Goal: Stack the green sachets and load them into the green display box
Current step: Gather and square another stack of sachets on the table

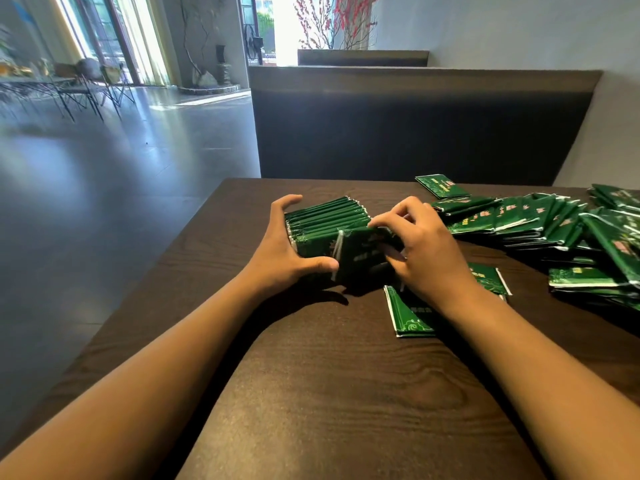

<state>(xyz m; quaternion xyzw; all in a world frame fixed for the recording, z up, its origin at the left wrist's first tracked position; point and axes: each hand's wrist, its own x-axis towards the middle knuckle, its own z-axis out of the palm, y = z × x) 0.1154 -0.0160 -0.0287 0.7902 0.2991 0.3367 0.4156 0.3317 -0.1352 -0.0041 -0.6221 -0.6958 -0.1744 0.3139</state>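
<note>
Sachets stand on edge in a tight row on the worktop, the row's long axis running away from the person. The left hand clamps the row's left side, thumb in front. The right hand pinches the nearest sachet. Loose sachets lie heaped to the right.

A: What colour are the sachets?
B: Dark green, with white edges and a pale cloud-like ornament in the corners. Some in the loose pile carry a pink mark.
A: And the bench?
B: Dark brown, with wood grain lines.
</note>
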